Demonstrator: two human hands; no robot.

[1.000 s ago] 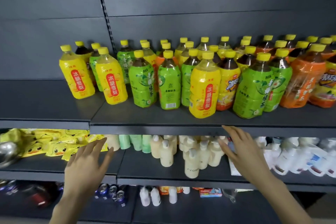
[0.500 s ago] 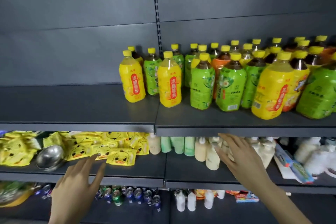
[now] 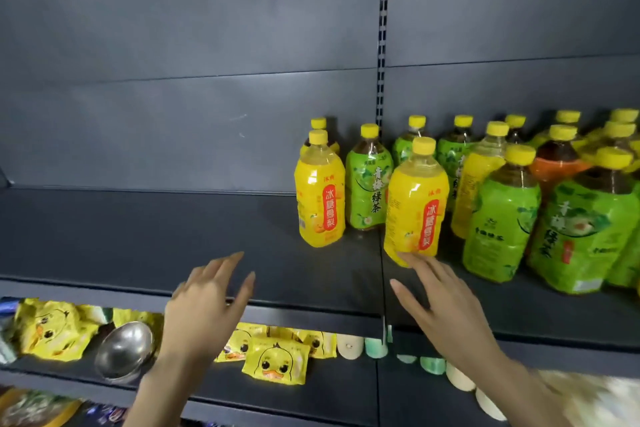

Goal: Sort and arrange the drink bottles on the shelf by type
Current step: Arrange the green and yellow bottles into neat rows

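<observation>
Fingers (image 3: 420, 267) straight, right hand (image 3: 446, 308) by bottle (image 3: 415, 204)

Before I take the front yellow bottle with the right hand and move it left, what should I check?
1. Right hand free: ok, open, holding nothing.
2. Hold on the front yellow bottle: not ok, fingers only reach its base, none curled round it.
3. Left hand free: ok, open, holding nothing.
4. Space on the shelf to the left: ok, bare surface there.
5. Matching bottle to join: ok, a second yellow bottle stands further left.
6. Gap to the green bottle on its right: cannot tell.
</observation>
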